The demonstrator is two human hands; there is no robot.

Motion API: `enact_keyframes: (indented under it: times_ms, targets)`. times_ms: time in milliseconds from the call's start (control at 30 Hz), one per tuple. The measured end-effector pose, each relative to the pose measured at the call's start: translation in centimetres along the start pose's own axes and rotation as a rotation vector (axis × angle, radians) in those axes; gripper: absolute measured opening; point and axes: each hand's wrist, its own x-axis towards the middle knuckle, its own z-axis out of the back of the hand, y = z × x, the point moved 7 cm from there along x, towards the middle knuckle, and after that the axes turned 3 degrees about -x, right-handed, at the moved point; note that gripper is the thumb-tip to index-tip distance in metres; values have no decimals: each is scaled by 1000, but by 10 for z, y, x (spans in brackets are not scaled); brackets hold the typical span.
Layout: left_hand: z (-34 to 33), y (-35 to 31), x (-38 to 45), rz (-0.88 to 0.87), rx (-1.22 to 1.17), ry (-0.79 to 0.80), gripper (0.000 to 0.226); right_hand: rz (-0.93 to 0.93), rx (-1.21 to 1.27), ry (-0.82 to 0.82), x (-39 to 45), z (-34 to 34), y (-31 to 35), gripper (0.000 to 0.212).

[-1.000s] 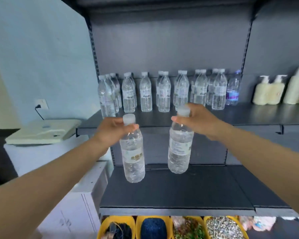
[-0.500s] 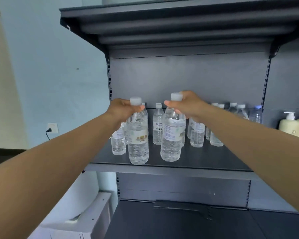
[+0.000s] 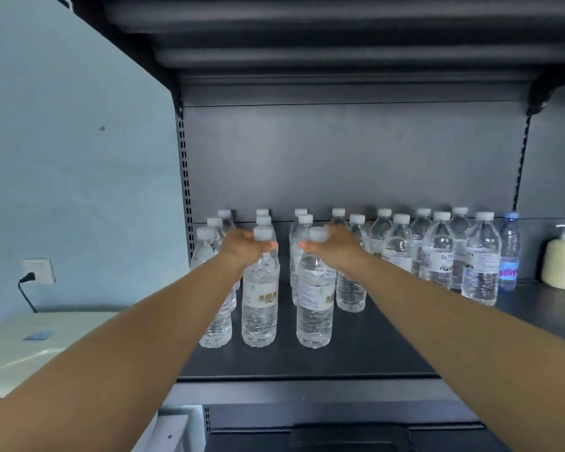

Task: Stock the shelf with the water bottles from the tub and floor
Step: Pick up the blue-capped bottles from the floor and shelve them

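Two water bottles stand upright at the front of the dark shelf (image 3: 356, 347), ahead of the stocked rows. Left hand (image 3: 242, 247) grips the neck of the left bottle (image 3: 260, 301); right hand (image 3: 335, 247) grips the right bottle (image 3: 314, 305) likewise.

I face a dark grey metal shelving unit (image 3: 346, 158) with slotted uprights. Left of it runs a pale blue wall (image 3: 72, 164), where a white socket (image 3: 38, 271) holds a black plug. Below the socket sits a cream-white appliance lid (image 3: 40, 340). Soft, even light.
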Motion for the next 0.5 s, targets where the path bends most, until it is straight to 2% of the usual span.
enact_keyframes:
  times_ms: [333,500]
  targets:
    - [6,15,18,22,-38,-13,29,-22,-17,-13,14,-9,-5,33]
    - [1,11,14,19,-14,-13,33,-38,-14,-22,9,-9,-8,46]
